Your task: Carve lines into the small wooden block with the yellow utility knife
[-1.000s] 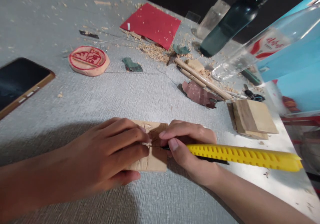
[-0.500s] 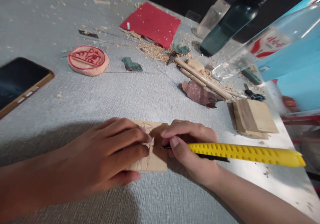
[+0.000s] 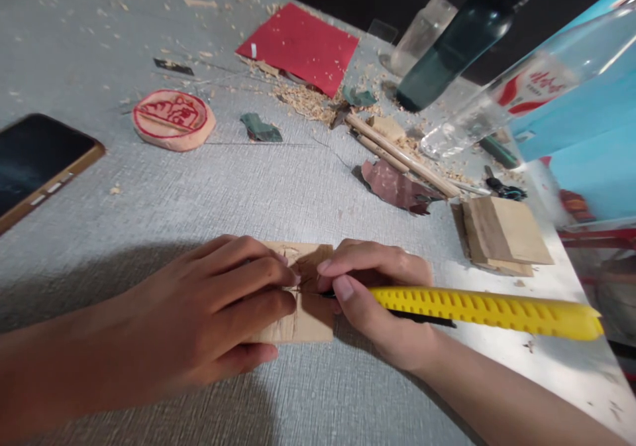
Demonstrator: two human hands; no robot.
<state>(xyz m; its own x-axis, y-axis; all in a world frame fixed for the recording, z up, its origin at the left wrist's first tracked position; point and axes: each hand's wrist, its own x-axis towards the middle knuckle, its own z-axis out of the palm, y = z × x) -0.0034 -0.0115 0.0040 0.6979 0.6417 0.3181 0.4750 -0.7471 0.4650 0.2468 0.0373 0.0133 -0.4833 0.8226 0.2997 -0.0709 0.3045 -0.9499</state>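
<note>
Slightly left of where they were half a sec. ago: R hand [image 3: 385, 336] and its yellow ridged plastic-handled cutter [image 3: 487, 309], front end now closer to the L hand [image 3: 223, 300]. L hand is clamped on a pale rectangular wooden board [image 3: 313, 323] on the grey textured tabletop [image 3: 199, 214], thumb by its near edge; R hand pinches the cutter's dark front over the board's right part. Board looks light, stiff, non-slip, prob. splits w/ the grain; best held at far & near edges, off the blade line. Cutter looks light, ridges grippy. Board's left end hidden; blade tip & carved marks unclear. Black-screened, brown-edged phone [image 3: 44, 161] and, farther, clear red-and-white-labelled plastic bottle [image 3: 531, 88] cut off by frame.
</note>
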